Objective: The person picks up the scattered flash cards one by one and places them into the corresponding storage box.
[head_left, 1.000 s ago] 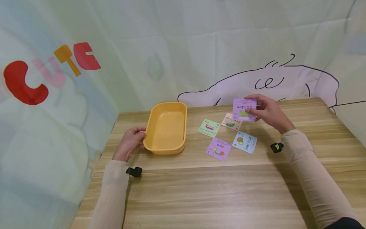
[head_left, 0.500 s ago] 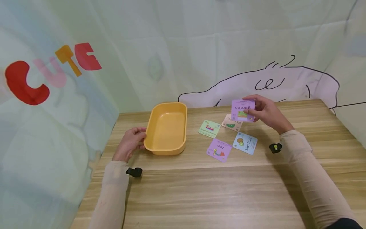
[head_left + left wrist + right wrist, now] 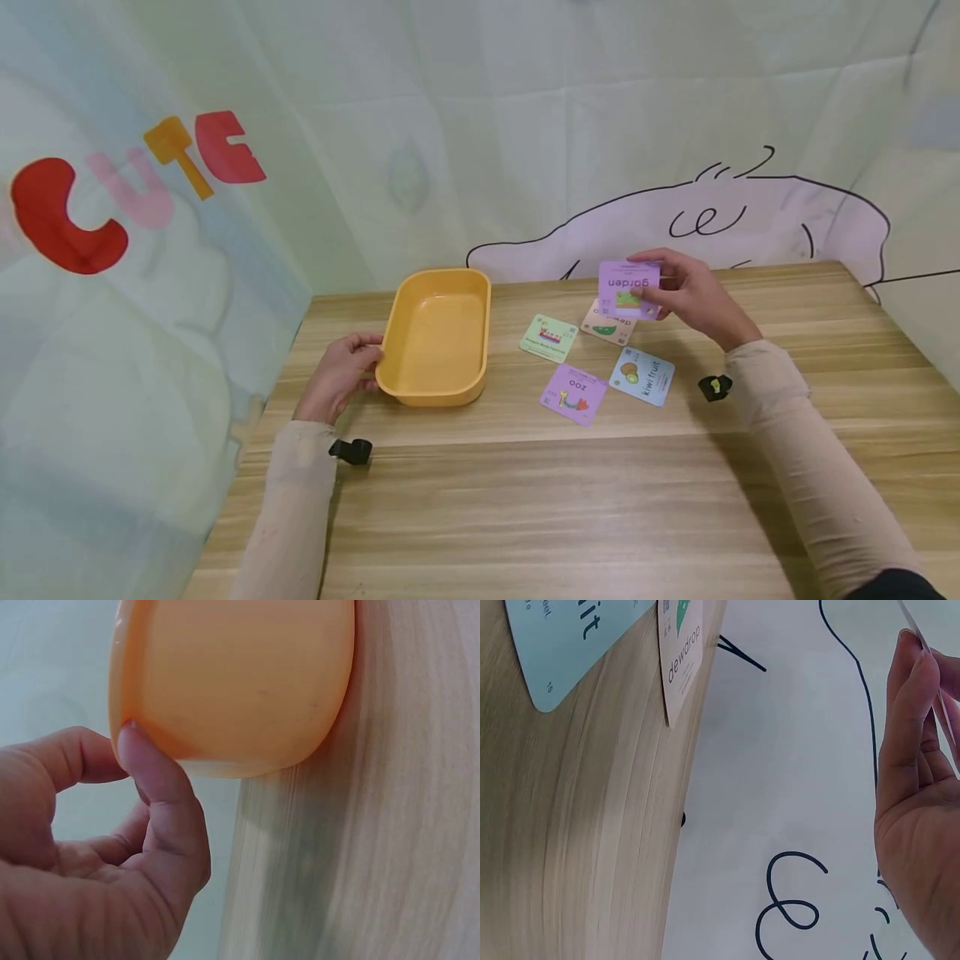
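Currently right grip [image 3: 693, 296] pinches raised garden card [image 3: 621, 292] near dewdrop card [image 3: 606, 329]; left grip [image 3: 341, 375] pinches yellow tray [image 3: 438, 342].

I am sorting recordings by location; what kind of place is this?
Possibly a children's learning or play corner: a cartoon-printed cloth backdrop, a wood-grain tabletop and a picture-word "garden" flashcard.

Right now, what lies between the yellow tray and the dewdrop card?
In the head view, the green card lies between the yellow tray and the partly covered dewdrop card.
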{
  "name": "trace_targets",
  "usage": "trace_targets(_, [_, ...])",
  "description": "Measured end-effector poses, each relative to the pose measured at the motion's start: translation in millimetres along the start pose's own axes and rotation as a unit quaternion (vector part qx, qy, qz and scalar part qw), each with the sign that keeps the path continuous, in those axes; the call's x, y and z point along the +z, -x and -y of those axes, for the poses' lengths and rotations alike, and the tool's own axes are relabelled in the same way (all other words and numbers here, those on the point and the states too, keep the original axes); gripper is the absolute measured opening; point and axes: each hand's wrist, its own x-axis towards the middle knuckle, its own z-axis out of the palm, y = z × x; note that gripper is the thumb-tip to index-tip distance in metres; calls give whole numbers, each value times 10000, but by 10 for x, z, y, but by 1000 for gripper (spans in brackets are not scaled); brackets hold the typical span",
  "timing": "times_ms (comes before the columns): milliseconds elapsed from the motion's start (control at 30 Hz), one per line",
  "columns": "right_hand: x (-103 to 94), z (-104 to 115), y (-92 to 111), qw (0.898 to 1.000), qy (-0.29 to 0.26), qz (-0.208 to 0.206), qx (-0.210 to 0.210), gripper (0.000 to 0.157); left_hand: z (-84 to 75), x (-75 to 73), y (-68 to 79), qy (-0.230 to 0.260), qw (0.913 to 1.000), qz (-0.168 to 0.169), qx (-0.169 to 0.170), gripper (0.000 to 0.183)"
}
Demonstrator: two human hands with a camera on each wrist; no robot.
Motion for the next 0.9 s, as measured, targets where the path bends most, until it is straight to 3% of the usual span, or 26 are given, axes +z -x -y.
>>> trace_targets(900, [149, 165, -74, 9993, -134, 234, -274, 44, -11, 17, -6, 48, 9999, -89, -139, 40])
